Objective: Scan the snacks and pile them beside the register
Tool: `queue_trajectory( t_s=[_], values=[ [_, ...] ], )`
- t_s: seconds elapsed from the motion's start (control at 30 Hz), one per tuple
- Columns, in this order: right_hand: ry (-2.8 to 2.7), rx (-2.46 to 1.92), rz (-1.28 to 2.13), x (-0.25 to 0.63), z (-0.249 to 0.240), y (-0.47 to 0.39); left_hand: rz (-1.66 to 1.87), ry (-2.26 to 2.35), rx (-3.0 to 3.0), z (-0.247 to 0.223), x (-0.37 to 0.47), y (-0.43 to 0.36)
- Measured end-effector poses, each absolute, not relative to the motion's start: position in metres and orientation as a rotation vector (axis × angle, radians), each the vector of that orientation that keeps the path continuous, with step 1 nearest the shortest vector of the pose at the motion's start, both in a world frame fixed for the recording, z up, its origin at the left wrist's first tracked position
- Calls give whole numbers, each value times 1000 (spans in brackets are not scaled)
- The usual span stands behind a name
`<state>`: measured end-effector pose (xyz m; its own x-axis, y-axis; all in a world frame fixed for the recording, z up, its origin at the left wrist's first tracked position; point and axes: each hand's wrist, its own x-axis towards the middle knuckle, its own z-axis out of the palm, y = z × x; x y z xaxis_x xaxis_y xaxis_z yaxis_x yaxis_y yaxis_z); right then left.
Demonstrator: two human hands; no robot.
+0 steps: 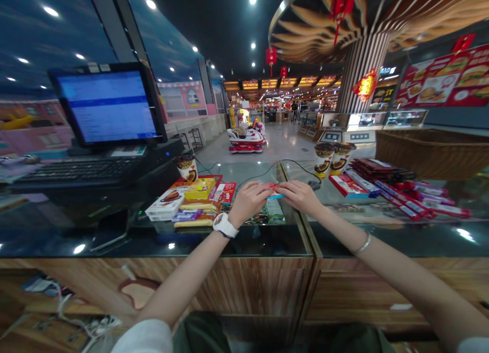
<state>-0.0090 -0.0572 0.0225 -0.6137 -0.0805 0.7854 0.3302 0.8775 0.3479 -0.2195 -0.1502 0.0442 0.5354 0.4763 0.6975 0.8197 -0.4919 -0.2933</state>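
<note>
Dark green trousers [200, 332] and white sleeves [147, 337] show at the bottom edge, before a counter with a wood-grain front [255, 284]. White cables [76, 317] hang at its lower left. Both forearms reach over the glass countertop [278, 241], a white wristwatch [225, 225] on the left wrist and a pale bracelet [364, 243] on the right.

Left hand [250, 200] and right hand [301, 196] meet at the fingertips, pinching a small red and blue packet [275, 191] between them, above the countertop near the joint between two counter sections. How each thumb grips is hidden. Beneath them lies a green packet [275, 210].

Left of the hands sit a white snack box [164, 204], a purple packet [187, 215], a yellow packet [200, 188] and a red packet [225, 192], with a lidded snack cup [187, 168] just behind. Farther left stand a black keyboard [76, 167] and a lit monitor [109, 106].

Right of the hands are a red and blue box [348, 186], long candy rolls [401, 200], two more lidded cups [324, 160] and a wicker basket [431, 149].

Beyond, a red and white kiddie ride [246, 136] stands on the shiny floor; red lanterns [342, 6] hang overhead.
</note>
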Motion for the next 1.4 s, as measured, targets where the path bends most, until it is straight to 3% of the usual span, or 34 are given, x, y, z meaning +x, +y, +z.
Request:
queue_trajectory(
  t_s=[0.3, 0.9, 1.4],
  values=[
    [-2359, -63, -451, -57, 27, -82, -635, -1331, -2076, 44, -267, -194],
    [-2368, 46, -378, -246, 32, -166, -643, -1628, -1576, 36, -391, -308],
    [-2431, -86, -238, -312, 7, -184, -652, -1897, -1560, 9, -449, -317]
  ],
)
